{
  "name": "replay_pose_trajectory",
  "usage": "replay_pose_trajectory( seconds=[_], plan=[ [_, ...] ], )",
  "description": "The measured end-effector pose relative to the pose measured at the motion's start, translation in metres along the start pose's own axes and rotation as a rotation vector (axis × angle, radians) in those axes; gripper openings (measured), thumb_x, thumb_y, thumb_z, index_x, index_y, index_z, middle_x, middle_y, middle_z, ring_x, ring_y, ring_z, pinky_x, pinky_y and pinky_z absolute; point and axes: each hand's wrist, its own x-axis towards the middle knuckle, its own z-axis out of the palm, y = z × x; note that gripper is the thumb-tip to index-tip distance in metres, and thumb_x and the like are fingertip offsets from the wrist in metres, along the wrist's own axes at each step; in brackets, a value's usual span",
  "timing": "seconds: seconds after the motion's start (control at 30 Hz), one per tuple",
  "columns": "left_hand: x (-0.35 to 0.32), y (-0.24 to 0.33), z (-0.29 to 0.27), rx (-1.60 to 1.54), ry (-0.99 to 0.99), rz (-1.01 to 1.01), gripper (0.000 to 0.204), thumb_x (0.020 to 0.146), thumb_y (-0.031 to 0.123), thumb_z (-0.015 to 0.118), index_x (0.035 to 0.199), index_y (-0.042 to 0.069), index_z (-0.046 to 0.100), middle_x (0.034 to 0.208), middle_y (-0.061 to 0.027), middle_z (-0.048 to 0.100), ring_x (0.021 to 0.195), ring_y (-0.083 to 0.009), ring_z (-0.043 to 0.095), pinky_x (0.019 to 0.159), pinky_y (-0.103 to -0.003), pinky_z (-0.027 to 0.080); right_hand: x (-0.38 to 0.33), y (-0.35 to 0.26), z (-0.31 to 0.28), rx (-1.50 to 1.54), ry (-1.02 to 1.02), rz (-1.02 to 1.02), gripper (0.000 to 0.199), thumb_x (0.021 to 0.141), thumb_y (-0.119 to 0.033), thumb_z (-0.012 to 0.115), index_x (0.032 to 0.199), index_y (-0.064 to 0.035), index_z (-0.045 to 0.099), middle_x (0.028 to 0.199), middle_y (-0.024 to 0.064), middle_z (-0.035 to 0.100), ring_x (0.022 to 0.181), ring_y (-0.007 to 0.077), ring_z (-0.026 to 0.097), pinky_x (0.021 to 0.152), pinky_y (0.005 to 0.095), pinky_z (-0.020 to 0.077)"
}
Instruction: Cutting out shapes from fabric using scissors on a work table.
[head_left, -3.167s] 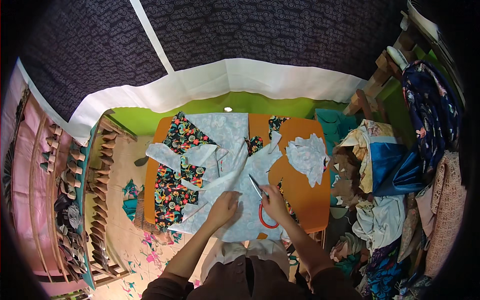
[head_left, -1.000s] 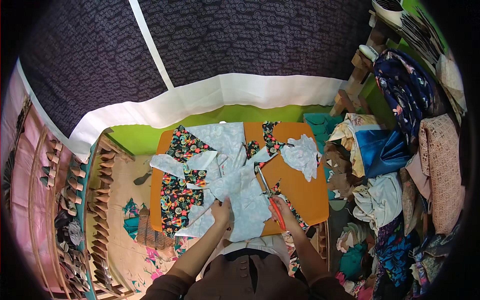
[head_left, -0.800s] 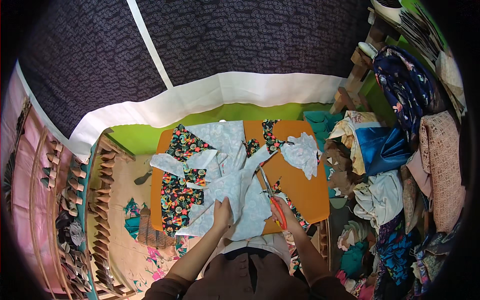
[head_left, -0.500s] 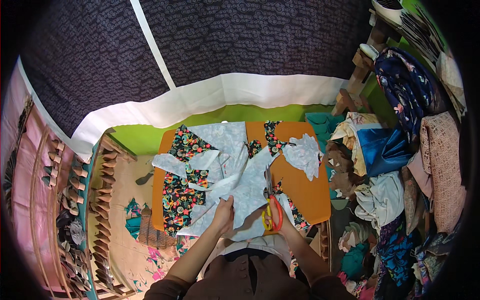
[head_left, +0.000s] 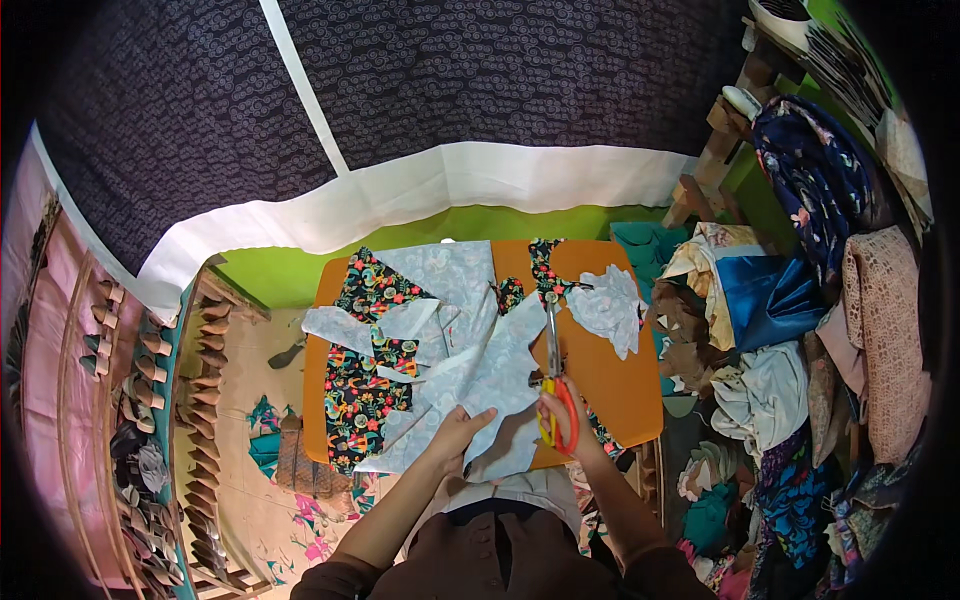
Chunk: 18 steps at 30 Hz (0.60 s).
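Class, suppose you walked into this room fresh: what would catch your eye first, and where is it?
The orange table at centre, strewn with pale blue fabric and black floral fabric. At its near edge the right hand holds red-handled scissors beside the cloth, while the left hand presses it flat. Heaped textiles crowd the right side.

Both forearms enter from lower centre; left hand (head_left: 458, 432) flat, fingers spread; right hand (head_left: 567, 425) curled closed, gripping, just beside it.
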Motion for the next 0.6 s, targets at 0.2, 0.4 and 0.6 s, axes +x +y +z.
replay_pose_trajectory(
  seconds=[0.2, 0.4, 0.6],
  plan=[
    [0.012, 0.023, -0.008, 0.044, -0.032, 0.299, 0.04, 0.08, 0.019, 0.061, 0.111, -0.001, 0.046, 0.099, -0.0056, 0.056, 0.089, -0.0113, 0.051, 0.076, -0.026, 0.041, -0.041, -0.008, -0.028, 0.013, -0.301, 0.048, 0.044, 0.087, -0.018, 0.048, 0.123, -0.0048, 0.027, 0.088, 0.0047, 0.047, 0.071, 0.0088, 0.046, 0.063, 0.0221, 0.0412],
    [0.009, 0.05, 0.003, 0.091, -0.007, 0.472, 0.046, 0.076, 0.014, 0.064, 0.114, -0.003, 0.044, 0.105, -0.007, 0.052, 0.095, -0.0147, 0.049, 0.081, -0.026, 0.04, -0.059, -0.027, -0.021, -0.274, -0.443, 0.345, 0.045, 0.087, -0.019, 0.047, 0.124, -0.0036, 0.028, 0.099, 0.004, 0.041, 0.087, 0.0105, 0.042, 0.074, 0.0233, 0.039],
    [0.009, 0.06, 0.01, 0.214, -0.071, 0.356, 0.042, 0.074, 0.013, 0.066, 0.109, -0.002, 0.048, 0.1, -0.0059, 0.056, 0.088, -0.0127, 0.051, 0.076, -0.025, 0.041, -0.038, -0.01, -0.01, -0.234, -0.521, 0.118, 0.037, 0.087, -0.019, 0.047, 0.118, -0.0051, 0.032, 0.092, 0.0024, 0.04, 0.085, 0.0119, 0.041, 0.075, 0.0246, 0.038]
  ],
)
